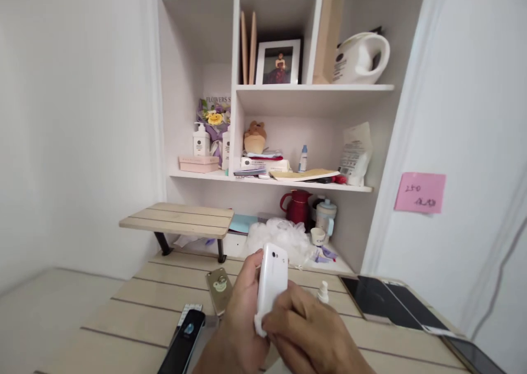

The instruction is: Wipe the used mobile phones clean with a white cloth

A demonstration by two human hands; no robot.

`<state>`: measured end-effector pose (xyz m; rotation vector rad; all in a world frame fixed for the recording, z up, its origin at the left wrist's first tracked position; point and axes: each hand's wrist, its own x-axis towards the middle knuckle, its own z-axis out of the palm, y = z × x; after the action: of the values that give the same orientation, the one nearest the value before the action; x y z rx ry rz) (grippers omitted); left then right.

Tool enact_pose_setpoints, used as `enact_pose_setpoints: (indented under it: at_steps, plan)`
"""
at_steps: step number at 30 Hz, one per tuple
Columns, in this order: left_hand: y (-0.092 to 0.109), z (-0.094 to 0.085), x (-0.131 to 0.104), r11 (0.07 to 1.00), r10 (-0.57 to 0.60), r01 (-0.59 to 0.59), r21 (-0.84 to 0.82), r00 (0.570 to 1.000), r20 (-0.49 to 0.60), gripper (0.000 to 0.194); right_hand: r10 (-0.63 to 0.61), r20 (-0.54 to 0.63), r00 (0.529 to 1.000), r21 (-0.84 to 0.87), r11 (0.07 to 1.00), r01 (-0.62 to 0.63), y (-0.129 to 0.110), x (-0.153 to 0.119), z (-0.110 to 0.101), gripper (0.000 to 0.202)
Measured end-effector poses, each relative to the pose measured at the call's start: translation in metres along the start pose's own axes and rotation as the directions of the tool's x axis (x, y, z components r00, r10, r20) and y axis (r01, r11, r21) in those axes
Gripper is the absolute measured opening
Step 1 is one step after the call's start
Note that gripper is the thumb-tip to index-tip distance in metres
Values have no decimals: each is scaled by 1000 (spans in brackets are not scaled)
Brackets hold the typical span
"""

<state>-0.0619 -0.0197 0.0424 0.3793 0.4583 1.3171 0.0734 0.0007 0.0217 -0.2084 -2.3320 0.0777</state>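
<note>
White shelving unit (315, 89) fills the back, standing against the wall. Slatted wooden table (123, 313) in front of it, pale boards, dark gaps. Low slatted riser (179, 218) on black legs at the table's far left.

Crumpled translucent plastic bag (280, 234) in the lowest bay, beyond the hands; red pitcher (298, 206) behind it, lidded light-blue cup (326, 216) to the pitcher's right. Upper right bay: white handled jug (357, 61). White-framed picture (278, 61) left of it, brown plush toy (255, 138) one shelf down.

Dark flat-screen devices (366, 300) lie along the table's right edge, well apart from the hands.

Left hand (242, 313) grips a white smartphone (273, 272) along its side, near the middle of the table. Phone is raised off the boards, tilted, camera end up, back showing. Right hand (307, 327) closed, fingers curled, pinching a small white wad (260, 323) against the phone's lower end; material cannot be told.

Black handset (183, 341) left of the left hand, blue ornament on it, lying partly over a white keyed object (191, 310). Gold phone (219, 290) just beyond, pale cartoon figure on its back. Pink sticky note (420, 193) on the right wall. Small white-capped bottle (323, 292) just past the right hand, partly hidden.
</note>
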Motion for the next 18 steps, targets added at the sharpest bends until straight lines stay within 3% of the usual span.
enact_pose_setpoints:
  at_steps: [5,8,12,15,18]
  plan:
    - [12,-9,-2,997,-62,60,47,997,51,63,-38,51,998,-36,999,40,3,1,7,20]
    - [12,-7,-5,995,-102,101,24,993,63,64,-77,11,997,-47,996,77,1,4,7,18]
    - [3,-7,-3,986,-130,143,-91,983,128,41,-13,-155,988,-21,1000,10,-2,4,7,18]
    - [-9,-8,5,993,-57,69,-99,991,120,15,103,-294,950,-44,992,-121,5,0,3,20]
    - [-18,-4,13,996,21,-12,-85,995,95,16,169,-413,895,-137,960,-245,19,-3,-4,18]
